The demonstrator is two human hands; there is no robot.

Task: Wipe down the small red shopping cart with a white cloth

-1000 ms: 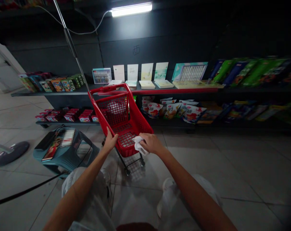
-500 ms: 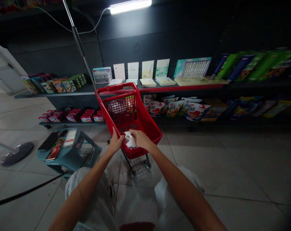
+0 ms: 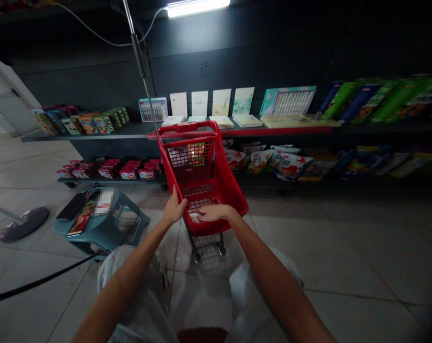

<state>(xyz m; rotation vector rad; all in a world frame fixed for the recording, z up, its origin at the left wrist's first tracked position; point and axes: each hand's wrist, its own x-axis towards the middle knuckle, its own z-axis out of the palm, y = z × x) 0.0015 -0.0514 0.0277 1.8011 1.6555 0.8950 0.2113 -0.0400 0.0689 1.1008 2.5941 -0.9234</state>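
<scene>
A small red shopping cart stands in front of me, its basket open towards me. My left hand is closed on the left rim of the basket, thumb over the edge. Inside the near end of the basket, my right hand reaches low with its fingers over a white cloth. Most of that cloth is hidden under the fingers and behind the rim. A metal pole rises from near the cart's handle.
On my left is a blue-grey plastic stool with a phone-like device on it. A black cable runs beside it. Behind the cart, shelves hold books, snack bags and small boxes. A round stand base is far left.
The cart has shifted a little to the right, and my left hand has moved with it. My right hand has lowered the white cloth deeper into the basket.
</scene>
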